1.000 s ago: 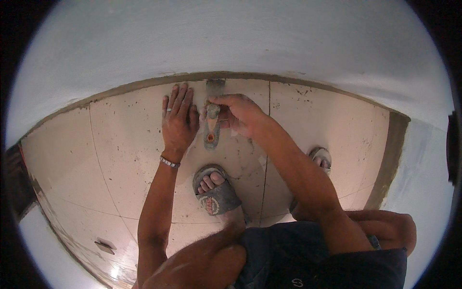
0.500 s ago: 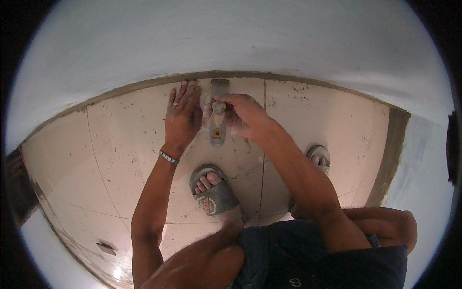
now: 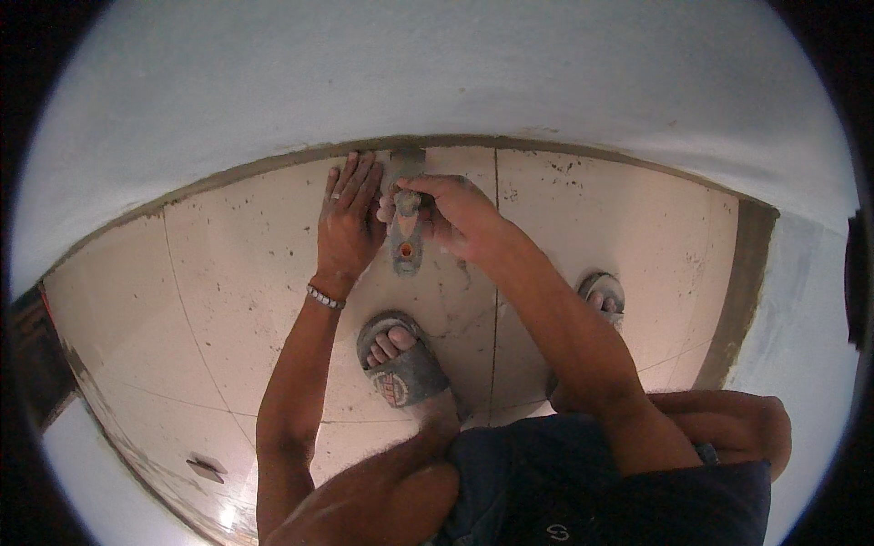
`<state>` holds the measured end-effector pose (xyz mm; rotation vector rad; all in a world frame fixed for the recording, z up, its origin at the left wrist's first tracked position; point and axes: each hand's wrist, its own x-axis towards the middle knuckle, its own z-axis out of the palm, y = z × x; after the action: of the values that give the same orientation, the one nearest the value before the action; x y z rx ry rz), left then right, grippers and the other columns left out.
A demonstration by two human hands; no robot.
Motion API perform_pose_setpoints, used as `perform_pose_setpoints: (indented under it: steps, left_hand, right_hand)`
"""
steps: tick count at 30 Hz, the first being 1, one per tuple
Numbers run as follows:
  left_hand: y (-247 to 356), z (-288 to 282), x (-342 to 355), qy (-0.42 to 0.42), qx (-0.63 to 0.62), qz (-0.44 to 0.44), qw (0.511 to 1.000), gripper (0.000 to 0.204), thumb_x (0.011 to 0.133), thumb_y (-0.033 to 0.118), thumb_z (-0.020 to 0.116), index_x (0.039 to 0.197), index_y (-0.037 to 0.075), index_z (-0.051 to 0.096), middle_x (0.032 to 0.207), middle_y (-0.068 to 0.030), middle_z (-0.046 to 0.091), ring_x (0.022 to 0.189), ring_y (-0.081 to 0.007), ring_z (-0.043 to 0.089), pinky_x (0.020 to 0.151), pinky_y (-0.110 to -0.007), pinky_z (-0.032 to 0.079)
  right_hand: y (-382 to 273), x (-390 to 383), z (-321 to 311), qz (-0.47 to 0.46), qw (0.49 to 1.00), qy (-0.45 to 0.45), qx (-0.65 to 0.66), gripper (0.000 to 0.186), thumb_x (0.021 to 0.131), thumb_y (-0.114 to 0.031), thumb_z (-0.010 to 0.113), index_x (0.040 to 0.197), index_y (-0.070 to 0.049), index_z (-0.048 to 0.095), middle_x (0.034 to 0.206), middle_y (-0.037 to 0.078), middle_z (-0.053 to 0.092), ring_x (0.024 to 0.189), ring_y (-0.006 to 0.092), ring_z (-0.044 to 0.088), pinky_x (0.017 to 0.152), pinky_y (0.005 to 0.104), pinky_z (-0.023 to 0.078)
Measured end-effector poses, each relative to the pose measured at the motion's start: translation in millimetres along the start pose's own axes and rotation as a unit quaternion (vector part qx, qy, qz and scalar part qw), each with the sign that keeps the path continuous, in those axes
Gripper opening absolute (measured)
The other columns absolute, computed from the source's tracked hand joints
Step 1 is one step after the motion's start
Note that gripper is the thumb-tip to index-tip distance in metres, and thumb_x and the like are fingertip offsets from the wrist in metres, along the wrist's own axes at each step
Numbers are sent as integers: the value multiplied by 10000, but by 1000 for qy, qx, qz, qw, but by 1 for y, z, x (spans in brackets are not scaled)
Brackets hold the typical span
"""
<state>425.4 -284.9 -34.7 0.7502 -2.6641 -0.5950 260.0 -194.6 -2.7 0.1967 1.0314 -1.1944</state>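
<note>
My right hand (image 3: 460,214) is closed around a scraper-like hand tool (image 3: 406,246), its thumb across a rounded lump on top. The tool is long, narrow and crusted with grey, with an orange-rimmed hole at the end nearer me. Its dark square end (image 3: 408,162) points to the foot of the wall. Just left of it, my left hand (image 3: 350,214) lies flat on the tiles, fingers stretched toward the wall joint. A ring and a beaded bracelet are on that side. My right fingertips are partly hidden behind the tool.
A pale wall (image 3: 437,73) rises ahead, with a grey-brown mortar strip (image 3: 637,164) along its foot. Beige tiles (image 3: 246,264) carry dark specks. My sandalled foot (image 3: 401,359) stands close behind the tool. A small flat dark-edged piece (image 3: 205,470) lies lower left.
The tool and my right hand have shifted slightly left. My left hand has slid a little right, so the two are closer together.
</note>
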Motion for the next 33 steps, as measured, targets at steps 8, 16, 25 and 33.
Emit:
perform_pose_setpoints:
  steps: [8,16,25,33]
  left_hand:
    - [-17,7,-14,93,-4,-75,993,505,919,204,643,1391,44,560,1490,-133,516,1444,-319,412,1209,-517,301]
    - [-16,6,-12,86,1,-69,994,450,926,168,638,1353,41,583,1482,-138,523,1444,-328,411,1201,-540,301]
    - [4,12,-3,23,-2,-9,1000,472,849,14,596,1321,29,607,1456,-159,547,1417,-357,443,1193,-545,312]
    - [21,23,15,-4,-34,48,998,477,835,0,618,1311,35,621,1447,-146,558,1415,-322,453,1188,-517,338]
  right_hand:
    - [11,7,36,39,998,-44,23,207,1003,-176,583,1102,-2,633,994,144,741,894,264,736,825,409,581]
    - [6,1,33,31,998,-11,58,208,1000,-145,580,1099,37,600,983,165,729,899,285,735,844,416,602]
    - [-3,-26,-14,-11,997,70,25,160,988,-112,594,1053,33,608,979,157,713,875,279,726,842,380,591]
    - [-14,-27,-41,-33,997,69,29,174,984,-124,605,1052,31,646,951,144,713,840,225,699,795,349,564]
